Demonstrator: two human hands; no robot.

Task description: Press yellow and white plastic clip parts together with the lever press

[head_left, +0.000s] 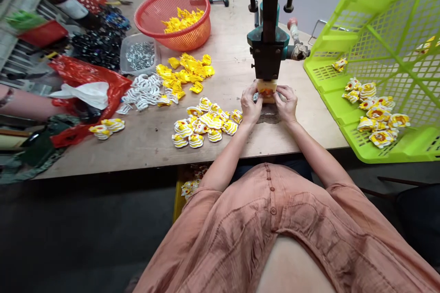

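Note:
Under the head of a green hand press [269, 55], both my hands hold a small yellow-and-white plastic piece [266, 92] with some orange on it. My left hand [251, 103] pinches it from the left, and the fingers of my right hand [286, 102] close on its right side. The pale block of the press sits right above the piece, and whether they touch I cannot tell. Left of my left hand lies a heap of yellow pieces with white wavy stripes [206, 122].
A red basket [144, 18] holds yellow parts; more yellow parts [185, 73] lie before it. White wavy parts [142, 91] and a clear tub of screws [123, 62] are at left. A tilted green crate [330, 96] with several finished-looking pieces [380, 112] stands at right. The press lever [294, 32] juts right.

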